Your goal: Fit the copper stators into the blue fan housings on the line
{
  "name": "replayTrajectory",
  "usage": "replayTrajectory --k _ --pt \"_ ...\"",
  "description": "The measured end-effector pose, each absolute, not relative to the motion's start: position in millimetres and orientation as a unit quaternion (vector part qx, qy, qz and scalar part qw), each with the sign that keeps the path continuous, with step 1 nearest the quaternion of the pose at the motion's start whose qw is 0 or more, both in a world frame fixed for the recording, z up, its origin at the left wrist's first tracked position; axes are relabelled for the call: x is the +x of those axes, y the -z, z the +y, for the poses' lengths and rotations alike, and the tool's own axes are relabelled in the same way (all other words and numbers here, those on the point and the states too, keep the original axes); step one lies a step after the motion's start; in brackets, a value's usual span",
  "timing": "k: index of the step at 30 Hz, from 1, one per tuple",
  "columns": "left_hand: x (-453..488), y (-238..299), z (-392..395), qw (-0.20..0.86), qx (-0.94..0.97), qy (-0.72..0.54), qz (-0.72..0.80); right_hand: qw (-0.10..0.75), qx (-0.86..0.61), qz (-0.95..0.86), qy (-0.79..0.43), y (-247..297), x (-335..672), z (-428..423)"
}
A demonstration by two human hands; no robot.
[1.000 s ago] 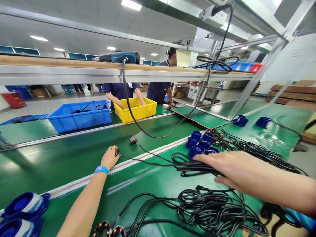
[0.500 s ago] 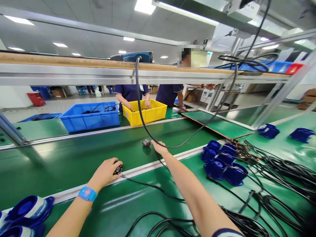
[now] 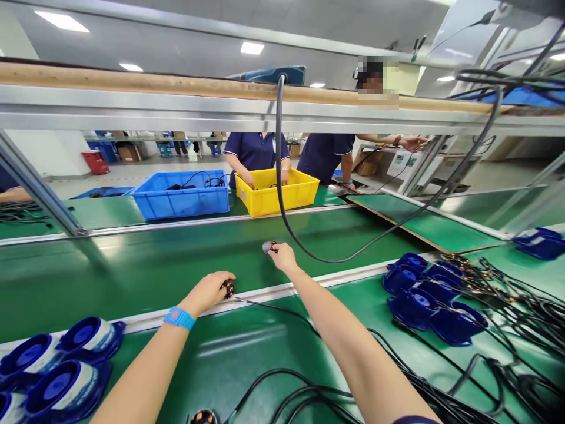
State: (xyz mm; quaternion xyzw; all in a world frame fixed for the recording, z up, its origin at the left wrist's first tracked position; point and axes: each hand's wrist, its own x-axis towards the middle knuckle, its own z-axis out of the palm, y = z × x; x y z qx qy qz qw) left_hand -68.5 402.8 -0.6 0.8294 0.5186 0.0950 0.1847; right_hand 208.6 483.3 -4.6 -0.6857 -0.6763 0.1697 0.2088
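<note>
Dark wound core (image 3: 228, 288), with copper showing in its windings, sat in the curled fingers of the left hand (image 3: 207, 294), which gripped it just beside the white rail (image 3: 335, 278). Those fingers hid much of the core, so whether it also rested on the rail could not be told for certain. A thin black cable (image 3: 273, 307) led from it to the right, passing behind the right forearm. The right hand (image 3: 285, 257), ahead and to the right of the left fingers, gripped a grey-ended core (image 3: 266, 247) by its copper side, the grey end facing left over the green table (image 3: 145, 271). To the right of the right fingers stood a cluster of blue housings (image 3: 415, 306), with a tangle of black cables (image 3: 536, 330) beside it. More blue housings with white bands (image 3: 86, 335) stood to the left of the left fingers and nearer the body. Beyond both sets of fingers were a blue bin (image 3: 180, 203) and a yellow bin (image 3: 282, 199), the latter with a co-worker's hands inside it. A hanging black cord (image 3: 281, 176) looped down just beyond the right fingers.
</note>
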Motion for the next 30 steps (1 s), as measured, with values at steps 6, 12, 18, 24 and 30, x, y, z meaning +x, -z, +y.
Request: replayTrajectory --k 6,12,18,24,30 --pt "-96.2 -29.0 364.4 0.282 0.815 0.010 0.506 0.113 -0.535 -0.833 -0.081 -30.0 178.8 420.3" --pt "-125.2 -19.3 284.9 0.380 0.781 -0.008 0.496 0.019 -0.345 -0.937 -0.045 -22.6 128.6 329.9" --pt "-130.5 1.5 227.9 0.346 0.727 -0.188 0.563 0.040 -0.250 -0.964 -0.082 -38.2 140.4 263.8" --pt "-106.1 12.7 207.6 0.313 0.745 -0.231 0.542 0.051 -0.485 -0.865 -0.114 -61.9 327.7 167.2" --pt "-90.3 20.3 227.6 0.304 0.747 -0.214 0.551 -0.068 -0.655 -0.747 -0.092 -18.2 430.9 84.1"
